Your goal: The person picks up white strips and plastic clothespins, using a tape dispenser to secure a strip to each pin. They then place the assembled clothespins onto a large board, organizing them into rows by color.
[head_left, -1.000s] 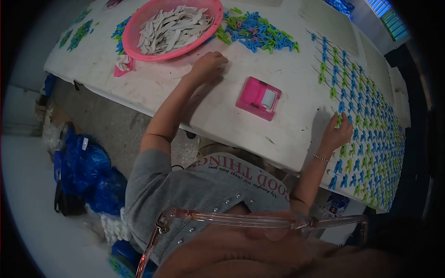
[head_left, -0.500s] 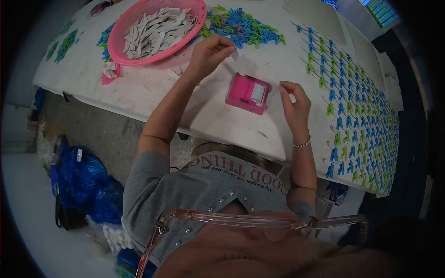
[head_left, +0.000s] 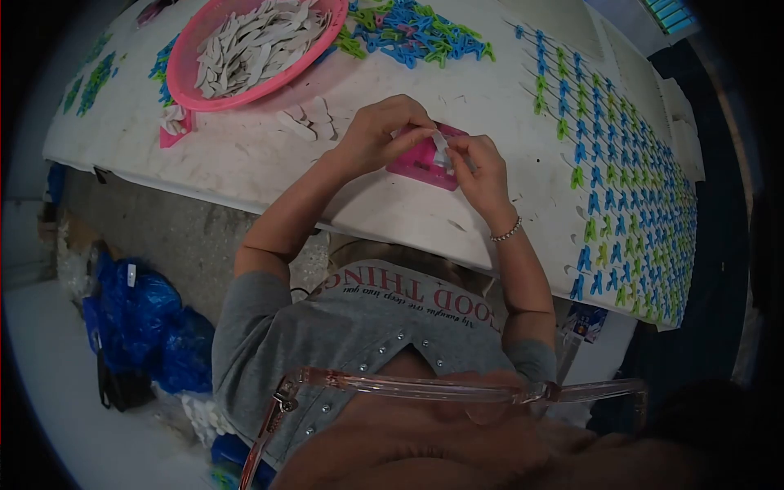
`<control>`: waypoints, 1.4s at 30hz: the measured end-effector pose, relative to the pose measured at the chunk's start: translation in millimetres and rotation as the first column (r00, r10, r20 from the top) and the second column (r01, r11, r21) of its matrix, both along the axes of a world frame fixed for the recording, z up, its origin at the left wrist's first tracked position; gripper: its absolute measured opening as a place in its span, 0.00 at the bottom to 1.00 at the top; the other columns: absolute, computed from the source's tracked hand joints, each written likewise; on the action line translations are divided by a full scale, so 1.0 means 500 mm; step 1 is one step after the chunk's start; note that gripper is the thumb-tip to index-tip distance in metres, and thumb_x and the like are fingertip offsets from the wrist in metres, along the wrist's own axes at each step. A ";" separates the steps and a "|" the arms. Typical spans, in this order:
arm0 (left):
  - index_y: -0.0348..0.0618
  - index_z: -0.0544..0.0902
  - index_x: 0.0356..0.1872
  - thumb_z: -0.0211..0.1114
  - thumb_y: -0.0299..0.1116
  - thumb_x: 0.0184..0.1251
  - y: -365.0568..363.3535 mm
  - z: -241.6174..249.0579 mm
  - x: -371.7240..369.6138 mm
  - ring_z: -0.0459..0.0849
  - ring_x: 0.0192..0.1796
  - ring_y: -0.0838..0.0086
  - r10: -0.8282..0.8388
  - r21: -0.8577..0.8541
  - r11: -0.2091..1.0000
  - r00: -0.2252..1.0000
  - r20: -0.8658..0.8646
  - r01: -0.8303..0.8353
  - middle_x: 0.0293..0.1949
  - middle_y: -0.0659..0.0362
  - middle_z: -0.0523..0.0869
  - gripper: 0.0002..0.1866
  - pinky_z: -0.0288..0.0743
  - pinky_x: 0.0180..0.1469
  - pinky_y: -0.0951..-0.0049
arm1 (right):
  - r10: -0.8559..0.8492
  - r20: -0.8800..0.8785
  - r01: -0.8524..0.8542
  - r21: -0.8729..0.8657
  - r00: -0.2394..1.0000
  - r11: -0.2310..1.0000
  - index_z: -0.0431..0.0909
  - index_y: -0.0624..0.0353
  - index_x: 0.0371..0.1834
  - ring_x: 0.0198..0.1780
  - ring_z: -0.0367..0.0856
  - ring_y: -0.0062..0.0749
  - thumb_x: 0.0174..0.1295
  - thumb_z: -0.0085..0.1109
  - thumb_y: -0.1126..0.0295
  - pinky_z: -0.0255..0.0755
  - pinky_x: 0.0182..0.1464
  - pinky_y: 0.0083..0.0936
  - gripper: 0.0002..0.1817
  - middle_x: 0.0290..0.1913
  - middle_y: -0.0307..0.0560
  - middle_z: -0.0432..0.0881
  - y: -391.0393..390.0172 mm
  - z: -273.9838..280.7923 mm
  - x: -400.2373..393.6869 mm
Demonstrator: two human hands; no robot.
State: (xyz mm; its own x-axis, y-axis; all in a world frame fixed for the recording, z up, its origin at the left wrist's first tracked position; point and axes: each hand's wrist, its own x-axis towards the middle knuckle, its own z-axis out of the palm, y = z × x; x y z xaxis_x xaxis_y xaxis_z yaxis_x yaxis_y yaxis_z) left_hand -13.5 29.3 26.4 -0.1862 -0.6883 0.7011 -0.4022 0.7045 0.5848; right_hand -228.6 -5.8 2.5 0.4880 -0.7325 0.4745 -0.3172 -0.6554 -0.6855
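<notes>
Fingers of the left hand (head_left: 377, 135) and right hand (head_left: 478, 167) pinch shut together on a small white strip (head_left: 442, 147) just above the pink box (head_left: 425, 163) on the counter (head_left: 245, 155), seemingly mid-fitting, so the next move likely needs fine, steady alignment.

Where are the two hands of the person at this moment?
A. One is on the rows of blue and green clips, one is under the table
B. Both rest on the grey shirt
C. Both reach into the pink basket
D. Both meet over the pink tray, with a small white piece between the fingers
D: the left hand and right hand meet over the pink tray, pinching a small white piece.
</notes>
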 end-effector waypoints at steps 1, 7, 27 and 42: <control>0.39 0.82 0.36 0.69 0.24 0.59 0.002 -0.001 0.002 0.82 0.36 0.71 0.001 0.003 1.000 1.000 0.000 -0.001 0.33 0.60 0.83 0.05 0.75 0.37 0.73 | 0.014 0.005 -0.014 -0.016 1.000 1.000 0.81 0.60 0.38 0.35 0.77 0.39 0.57 0.61 0.79 0.74 0.36 0.31 0.07 0.32 0.46 0.82 -0.001 -0.004 0.001; 0.42 0.81 0.34 0.68 0.29 0.59 0.001 -0.025 0.009 0.82 0.36 0.65 0.050 0.300 0.951 0.995 0.084 -0.073 0.33 0.59 0.83 0.05 0.75 0.36 0.70 | 0.002 -0.182 -0.027 -0.137 0.983 0.990 0.81 0.59 0.37 0.38 0.77 0.42 0.52 0.61 0.77 0.72 0.43 0.34 0.08 0.33 0.45 0.81 -0.009 0.007 -0.040; 0.44 0.81 0.33 0.69 0.29 0.57 -0.013 -0.033 -0.073 0.78 0.43 0.68 -0.012 0.603 0.791 0.987 -0.158 0.106 0.35 0.60 0.81 0.06 0.71 0.48 0.69 | 0.027 0.307 -0.170 0.451 0.951 0.876 0.69 0.61 0.54 0.43 0.72 0.18 0.56 0.58 0.84 0.68 0.48 0.17 0.21 0.45 0.36 0.73 -0.021 0.004 -0.016; 0.47 0.79 0.40 0.68 0.30 0.51 -0.002 -0.024 -0.002 0.78 0.43 0.62 0.113 0.221 0.964 0.980 0.165 -0.149 0.34 0.60 0.84 0.13 0.71 0.50 0.63 | 0.000 -0.156 0.037 0.234 0.988 0.971 0.74 0.60 0.50 0.37 0.75 0.29 0.53 0.59 0.78 0.71 0.44 0.25 0.19 0.34 0.41 0.76 -0.009 0.009 -0.018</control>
